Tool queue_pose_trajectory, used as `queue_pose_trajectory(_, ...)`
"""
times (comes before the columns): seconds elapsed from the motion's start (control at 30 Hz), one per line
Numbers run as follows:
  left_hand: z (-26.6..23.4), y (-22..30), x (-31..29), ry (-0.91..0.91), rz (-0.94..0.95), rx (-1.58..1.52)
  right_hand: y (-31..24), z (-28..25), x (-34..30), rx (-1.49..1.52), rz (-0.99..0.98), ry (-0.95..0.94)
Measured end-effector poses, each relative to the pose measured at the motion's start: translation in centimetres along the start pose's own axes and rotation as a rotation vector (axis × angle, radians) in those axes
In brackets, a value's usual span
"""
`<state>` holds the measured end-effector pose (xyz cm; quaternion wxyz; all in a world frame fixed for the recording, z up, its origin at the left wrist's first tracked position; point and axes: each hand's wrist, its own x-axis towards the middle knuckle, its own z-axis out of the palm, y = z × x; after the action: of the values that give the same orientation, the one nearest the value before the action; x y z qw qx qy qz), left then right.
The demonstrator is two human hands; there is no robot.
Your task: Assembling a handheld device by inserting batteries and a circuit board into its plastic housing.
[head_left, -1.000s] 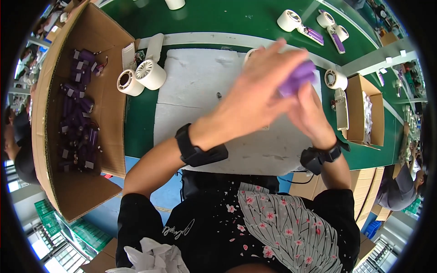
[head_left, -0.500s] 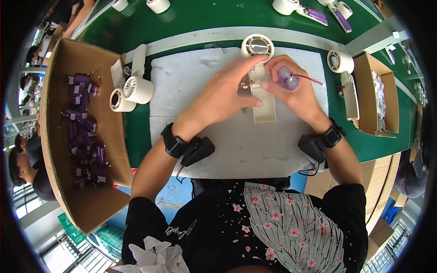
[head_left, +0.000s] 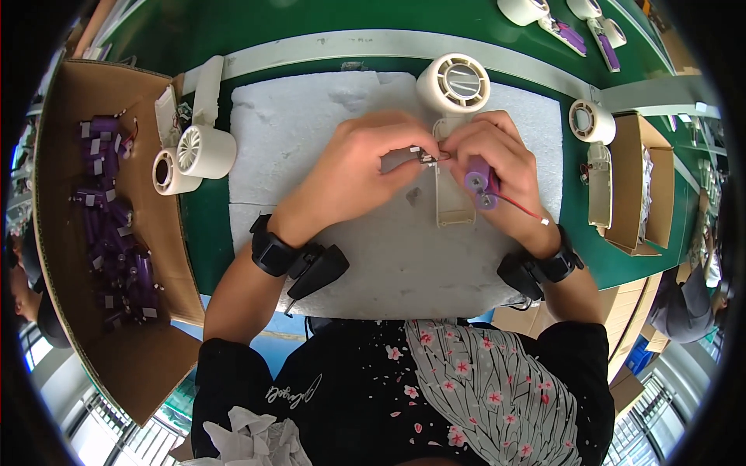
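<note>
A cream handheld fan (head_left: pixel 455 82) with a round head lies on the white foam pad, its open handle shell (head_left: pixel 455 208) pointing toward me. Over the handle, my left hand (head_left: pixel 353 167) pinches a small circuit board (head_left: pixel 425 156) with thin wires. My right hand (head_left: pixel 497 159) is closed around a purple two-cell battery pack (head_left: pixel 482 186). From the pack a red and black lead with a white plug trails across my right wrist. The right fingertips meet the left ones at the wires; what exactly they pinch there is hidden.
A deep cardboard box (head_left: pixel 148 365) of purple battery packs stands at left. Two cream fan heads (head_left: pixel 206 151) lie beside it. At right are another open fan (head_left: pixel 598 175) and a carton of white slips (head_left: pixel 649 190). More fans lie across the far rail (head_left: pixel 350 50).
My left fingers have closed from a spread pose onto the small board. The battery pack has tipped downward in my right hand, and the fingertips of both hands have come together. The view has shifted slightly.
</note>
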<state>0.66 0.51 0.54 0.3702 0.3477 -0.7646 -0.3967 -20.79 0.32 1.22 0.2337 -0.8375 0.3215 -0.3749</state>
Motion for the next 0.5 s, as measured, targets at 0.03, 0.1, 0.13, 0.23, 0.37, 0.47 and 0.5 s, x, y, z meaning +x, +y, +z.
queue_pose_trajectory(0.03, 0.0, 0.0, -0.1, 0.008, 0.035, 0.03, 0.0, 0.1, 0.0, 0.003, 0.003, -0.01)
queue_pose_trajectory(0.1, 0.0, 0.0, -0.1, 0.016, 0.009, 0.015, -0.3, 0.1, 0.2, 0.017, 0.023, -0.035)
queue_pose_trajectory(0.13, 0.1, 0.2, -0.1, 0.018, -0.007, 0.005, -0.3, 0.1, 0.1, 0.022, 0.032, -0.046)
queue_pose_trajectory(0.23, -0.2, 0.8, -0.1, -0.001, -0.073, -0.005, -0.3, 0.2, -0.1, 0.039, 0.073, -0.048)
queue_pose_trajectory(0.37, -0.5, 1.2, -0.2, -0.048, -0.162, -0.011, -0.3, 0.1, -0.3, 0.042, 0.09, -0.063)
queue_pose_trajectory(0.47, -0.3, 0.7, -0.1, -0.051, -0.156, -0.044, -0.4, -0.2, -0.3, 0.038, 0.096, -0.082)
queue_pose_trajectory(0.5, 0.0, 0.2, -0.2, 0.0, -0.075, -0.019, -0.4, -0.3, -0.3, 0.036, 0.102, -0.092)
